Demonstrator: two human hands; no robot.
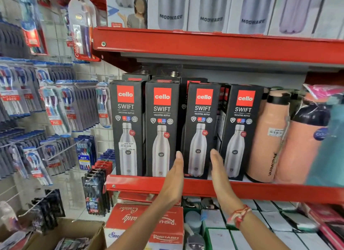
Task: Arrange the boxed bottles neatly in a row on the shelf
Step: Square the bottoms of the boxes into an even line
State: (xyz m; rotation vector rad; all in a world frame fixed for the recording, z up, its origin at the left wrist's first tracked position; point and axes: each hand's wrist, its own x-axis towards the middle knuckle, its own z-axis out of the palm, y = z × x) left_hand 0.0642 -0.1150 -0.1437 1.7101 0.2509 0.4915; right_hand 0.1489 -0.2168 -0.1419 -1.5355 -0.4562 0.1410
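The fingers of the left hand (174,177) are straight and flat. They lie along the left side of the third box (200,130), low down near its bottom. The fingers of the right hand (219,172) are straight and flat too. They lie along the right side of the same box. Both hands are spread out, not curled into fists. You cannot tell if the palms press on the box or just sit next to it. A red thread band (239,215) goes around the right wrist.

The third box leans a little, with its top tipped to the right. It stands near the middle of the front edge of the red shelf (141,183). The first box (127,127) stands at the left end of the shelf, close to the front edge. The second box (162,130) stands just beside it, and both are straight up. A dark gap sits between the second box and the third box. The fourth box (241,132) stands on the right side of the third box and leans a little too. More black boxes stand behind the front row.

Two peach bottles (268,136) with no boxes stand toward the right end of the shelf. White bottle boxes (210,11) sit on the shelf above.
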